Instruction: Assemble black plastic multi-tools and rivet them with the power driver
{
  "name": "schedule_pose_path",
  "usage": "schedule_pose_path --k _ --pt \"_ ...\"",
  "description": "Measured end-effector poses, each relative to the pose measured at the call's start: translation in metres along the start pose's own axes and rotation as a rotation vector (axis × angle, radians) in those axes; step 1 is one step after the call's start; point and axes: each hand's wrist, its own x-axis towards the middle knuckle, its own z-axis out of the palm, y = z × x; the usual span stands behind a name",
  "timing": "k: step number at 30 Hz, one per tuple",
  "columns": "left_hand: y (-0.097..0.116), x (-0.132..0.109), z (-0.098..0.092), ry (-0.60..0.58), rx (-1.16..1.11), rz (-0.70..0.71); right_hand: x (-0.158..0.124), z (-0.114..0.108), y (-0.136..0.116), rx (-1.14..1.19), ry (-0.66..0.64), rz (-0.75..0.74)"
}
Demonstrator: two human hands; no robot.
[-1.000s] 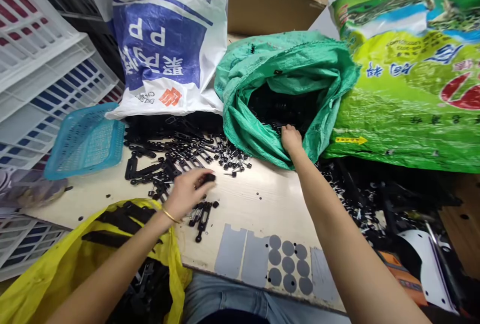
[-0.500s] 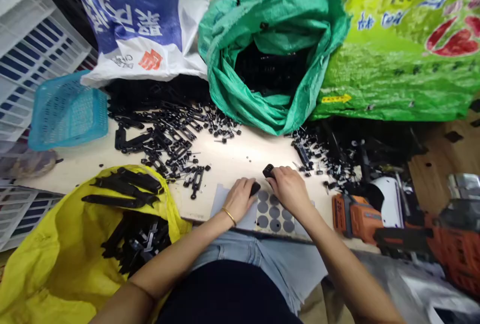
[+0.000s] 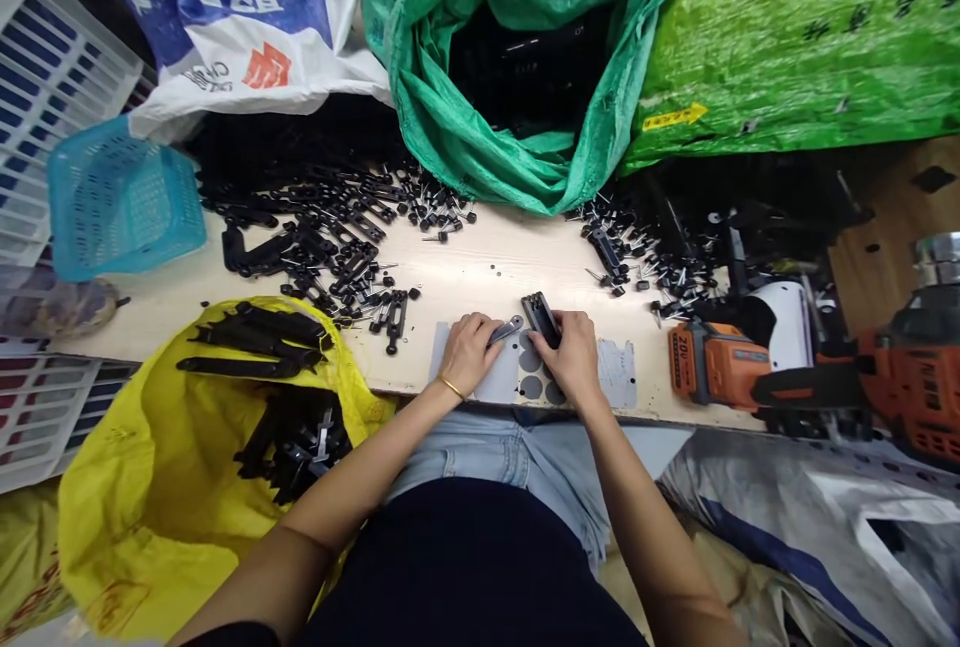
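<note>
The left hand [image 3: 471, 355]'s thumb and fingers pinch a small lever [image 3: 507, 329], which juts from their tips toward the right hand [image 3: 574, 352]. That one's thumb and fingers clamp a black block [image 3: 541, 319], its far end clear of the fingertips. Lever and block are near each other, apart. Rightward, an orange battery [image 3: 724, 367] reads "20V". Beyond, the white bag [image 3: 322, 57] bears inverted Chinese characters and a red logo; the lime bag [image 3: 787, 87], a yellow arrow.
</note>
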Motion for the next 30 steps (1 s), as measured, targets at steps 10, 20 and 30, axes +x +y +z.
schedule_pose_path --k 10,20,30 --pt "-0.026 0.007 -0.017 0.056 0.059 0.098 -0.006 -0.04 0.028 -0.237 -0.214 -0.45" --pt "-0.02 0.02 -0.026 -0.019 0.117 0.188 -0.003 -0.021 0.007 -0.296 -0.079 0.233" --pt "-0.003 0.018 0.016 0.204 0.016 0.106 -0.014 -0.007 0.005 -0.133 -0.044 0.146"
